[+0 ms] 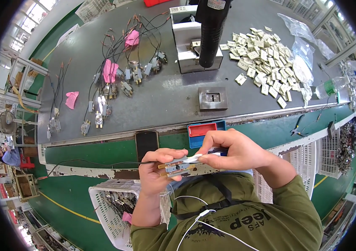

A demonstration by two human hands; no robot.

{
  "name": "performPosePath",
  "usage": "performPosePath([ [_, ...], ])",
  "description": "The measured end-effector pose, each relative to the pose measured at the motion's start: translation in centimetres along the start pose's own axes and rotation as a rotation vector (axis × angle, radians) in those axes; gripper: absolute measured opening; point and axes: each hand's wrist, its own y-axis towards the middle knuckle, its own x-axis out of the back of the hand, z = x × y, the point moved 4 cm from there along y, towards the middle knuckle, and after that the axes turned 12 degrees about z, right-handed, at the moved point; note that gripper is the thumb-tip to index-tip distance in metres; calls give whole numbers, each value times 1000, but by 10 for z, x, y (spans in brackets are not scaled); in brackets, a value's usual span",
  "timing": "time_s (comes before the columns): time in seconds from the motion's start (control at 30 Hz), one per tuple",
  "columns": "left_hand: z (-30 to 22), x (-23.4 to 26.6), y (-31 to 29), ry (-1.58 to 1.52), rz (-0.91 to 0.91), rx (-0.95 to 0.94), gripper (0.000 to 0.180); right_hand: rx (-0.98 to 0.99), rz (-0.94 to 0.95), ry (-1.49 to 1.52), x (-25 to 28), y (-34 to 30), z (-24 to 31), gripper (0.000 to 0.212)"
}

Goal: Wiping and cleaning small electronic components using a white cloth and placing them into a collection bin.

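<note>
My left hand [149, 175] is closed around a small grey electrical part with brass-coloured metal prongs [177, 168], close to my body. A black wire [102, 161] trails from it to the left. My right hand [238, 151] pinches a small white piece [192, 159] between thumb and forefinger. That piece touches the upper right end of the grey part; its exact kind is partly hidden by my fingers. Beyond my hands lie a black phone [147, 144] and a blue tray [194, 142] with a red tray [202, 129] in it.
Wired grey parts [137, 75] and pink scraps [111, 70] lie at the table's left. A metal block [212, 99] sits before a black upright tool [212, 35]. White pieces [266, 58] are heaped right, near pliers [298, 126]. A white crate [98, 201] stands lower left.
</note>
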Motion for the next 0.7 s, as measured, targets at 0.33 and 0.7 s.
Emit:
performPosePath([
  [0.33,-2,7,-4,27,38,-57,51,-9,41,-90,4,-8,1,10],
  [0.7,-5,1,-3,57,-16,-50,51,-22,45,-151,-4,-7,1,9],
])
